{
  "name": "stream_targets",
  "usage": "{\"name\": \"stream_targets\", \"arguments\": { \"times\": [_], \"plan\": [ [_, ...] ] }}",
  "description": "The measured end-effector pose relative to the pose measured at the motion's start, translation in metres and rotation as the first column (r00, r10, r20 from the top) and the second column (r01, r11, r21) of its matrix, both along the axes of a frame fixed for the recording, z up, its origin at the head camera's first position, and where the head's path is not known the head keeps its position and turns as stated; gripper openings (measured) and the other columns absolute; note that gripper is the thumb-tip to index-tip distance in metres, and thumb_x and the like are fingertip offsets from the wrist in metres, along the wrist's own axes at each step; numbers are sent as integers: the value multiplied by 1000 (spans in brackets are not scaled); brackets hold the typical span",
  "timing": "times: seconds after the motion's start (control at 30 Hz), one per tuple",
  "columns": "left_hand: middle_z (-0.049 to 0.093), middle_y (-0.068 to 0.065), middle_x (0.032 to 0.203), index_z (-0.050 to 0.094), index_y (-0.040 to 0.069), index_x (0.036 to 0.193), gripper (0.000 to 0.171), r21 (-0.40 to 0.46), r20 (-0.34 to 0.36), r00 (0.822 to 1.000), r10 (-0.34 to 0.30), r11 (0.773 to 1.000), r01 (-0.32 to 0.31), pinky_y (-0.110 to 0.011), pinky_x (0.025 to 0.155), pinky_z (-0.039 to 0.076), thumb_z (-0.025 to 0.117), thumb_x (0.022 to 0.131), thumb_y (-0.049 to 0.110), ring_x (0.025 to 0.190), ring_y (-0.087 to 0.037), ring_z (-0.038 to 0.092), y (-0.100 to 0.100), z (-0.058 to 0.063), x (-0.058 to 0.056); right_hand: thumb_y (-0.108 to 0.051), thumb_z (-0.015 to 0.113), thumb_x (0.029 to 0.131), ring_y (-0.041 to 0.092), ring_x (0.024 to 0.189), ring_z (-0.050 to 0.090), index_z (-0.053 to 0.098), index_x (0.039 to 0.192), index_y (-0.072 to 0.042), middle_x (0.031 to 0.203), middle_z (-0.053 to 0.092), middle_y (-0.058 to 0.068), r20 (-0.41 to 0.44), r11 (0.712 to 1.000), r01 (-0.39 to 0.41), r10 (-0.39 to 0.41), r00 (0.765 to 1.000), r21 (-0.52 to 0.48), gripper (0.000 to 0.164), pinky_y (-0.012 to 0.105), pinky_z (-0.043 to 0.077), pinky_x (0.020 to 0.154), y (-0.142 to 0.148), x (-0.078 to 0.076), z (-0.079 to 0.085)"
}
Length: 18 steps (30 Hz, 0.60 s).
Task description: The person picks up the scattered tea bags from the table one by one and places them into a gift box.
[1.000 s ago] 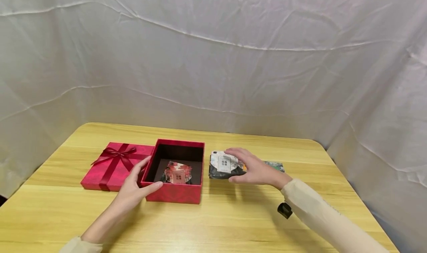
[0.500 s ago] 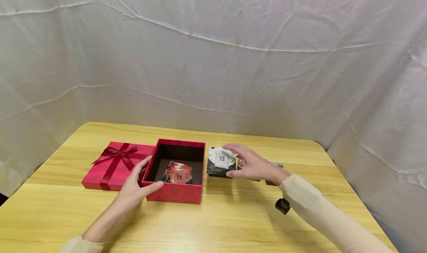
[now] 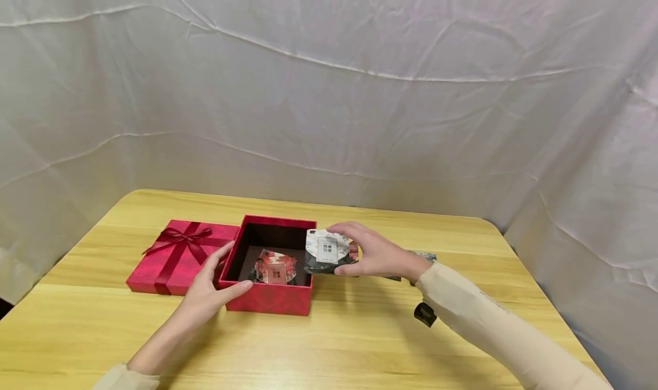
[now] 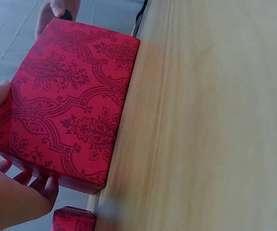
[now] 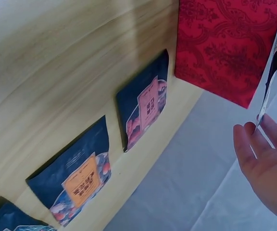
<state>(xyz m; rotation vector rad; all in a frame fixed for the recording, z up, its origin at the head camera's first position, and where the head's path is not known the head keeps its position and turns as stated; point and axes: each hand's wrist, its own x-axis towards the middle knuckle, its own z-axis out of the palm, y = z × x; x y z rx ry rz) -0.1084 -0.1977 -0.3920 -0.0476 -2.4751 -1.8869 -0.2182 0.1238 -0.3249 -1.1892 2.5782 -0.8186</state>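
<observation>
An open red gift box (image 3: 269,301) stands on the table with a red-printed tea packet (image 3: 275,264) lying inside. My left hand (image 3: 203,293) grips the box at its near left corner, thumb at the front rim and fingers along the left wall. A white-and-dark tea packet (image 3: 327,250) is pinched between thumb and fingers of my right hand (image 3: 377,253), its left edge overlapping the box's right rim in the head view. The right wrist view shows that packet (image 5: 274,67) nearly edge-on beside the box.
Left of the box lies its red lid (image 3: 154,258) with a ribbon bow. On the table to the right are a pink-labelled packet (image 5: 148,106), an orange-labelled packet (image 5: 83,180) and another dark packet (image 5: 13,217), partly cut off. A pale cloth (image 3: 329,121) hangs behind the table.
My right hand has lifted the white-and-dark tea packet and carried it left to the box's right rim, uncovering more of the packets beneath. My left hand has stayed on the box.
</observation>
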Motion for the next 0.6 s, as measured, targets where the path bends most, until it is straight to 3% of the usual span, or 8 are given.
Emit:
{"name": "stream_targets", "arguments": {
  "times": [0.17,0.27,0.6],
  "plan": [
    [36,-19,144,22,13,153,84,7,2,1000,-3,1000,3,-54,96,38,73,86,20,122,-38,44,0,1,0,-31,77,79,26,127,42,42,145,-10,146,40,11,22,1000,-6,6,1000,-5,78,49,43,95,-7,1,3],
    [37,-19,144,22,13,153,84,4,2,1000,-2,1000,2,-52,94,40,73,86,20,121,-38,45,0,1,0,-32,77,80,27,130,39,41,146,-10,146,40,10,13,1000,-3,4,1000,-10,78,52,39,99,-11,0,5],
    [37,-19,143,22,14,153,84,3,9,1000,-2,1000,2,-54,95,38,73,86,21,122,-38,44,-1,0,-1,-31,75,81,27,130,41,42,145,-11,146,41,10,6,1000,9,-9,1000,-15,75,52,37,100,-22,-9,6]
  ]
}}
